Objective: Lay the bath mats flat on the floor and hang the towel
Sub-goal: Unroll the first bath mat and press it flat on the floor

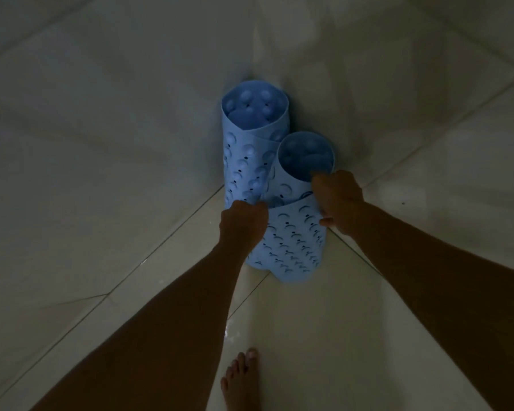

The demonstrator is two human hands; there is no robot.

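Against the corner where two pale tiled walls meet the floor, two light blue bath mats stand upright, each rolled into a tube with its open end up. Left of the nearer roll and touching it stands the taller rolled mat, backed into the corner, its outer face covered in round suction cups and small holes. Below that, the left hand is closed in a fist, its fingers gripping the loose outer flap of the nearer rolled mat at the flap's left edge. This nearer roll is the shorter of the two and rests on the floor just in front of the taller one. On its right side, the right hand is clamped on its upper part, some fingers hooked over the top rim and the thumb pressed on the outside lower down. Well below the nearer roll, a bare foot stands on the glossy floor tiles. Lighting is dim throughout.
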